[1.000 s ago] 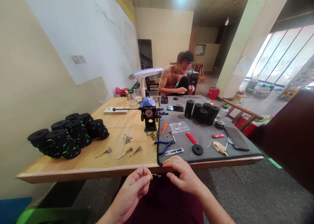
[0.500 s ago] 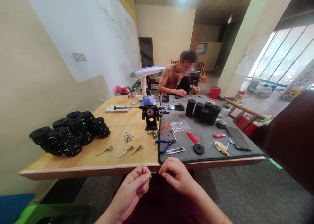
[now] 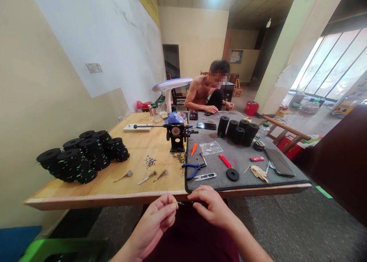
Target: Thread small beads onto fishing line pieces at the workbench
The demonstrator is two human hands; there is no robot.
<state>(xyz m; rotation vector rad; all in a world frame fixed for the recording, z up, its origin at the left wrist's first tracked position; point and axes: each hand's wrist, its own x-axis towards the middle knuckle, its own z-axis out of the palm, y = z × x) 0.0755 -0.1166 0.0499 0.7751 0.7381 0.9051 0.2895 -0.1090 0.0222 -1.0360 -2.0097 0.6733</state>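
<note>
My left hand (image 3: 162, 216) is closed in a pinch in front of the table's near edge, with a small thin piece (image 3: 180, 203) sticking out from between thumb and forefinger. The piece is too small to name exactly. Close by on the right, my right hand (image 3: 210, 206) has its thumb and fingers apart, with nothing visible held in it. Just beyond the hands on a grey mat lie thread snips (image 3: 205, 176), blue-handled pliers (image 3: 193, 170) and a black foam ring (image 3: 232, 174).
Black foam spools (image 3: 91, 151) stand at the left, more spools (image 3: 239, 130) on the mat (image 3: 275, 182). A black winding device (image 3: 176, 137) and a lamp (image 3: 172, 84) occupy the middle. Small beads (image 3: 150, 161) lie on the wood. Across the table sits a person (image 3: 197, 93).
My right thumb and forefinger have parted and moved slightly right, away from the small piece. The left hand keeps its pinch in the same place.
</note>
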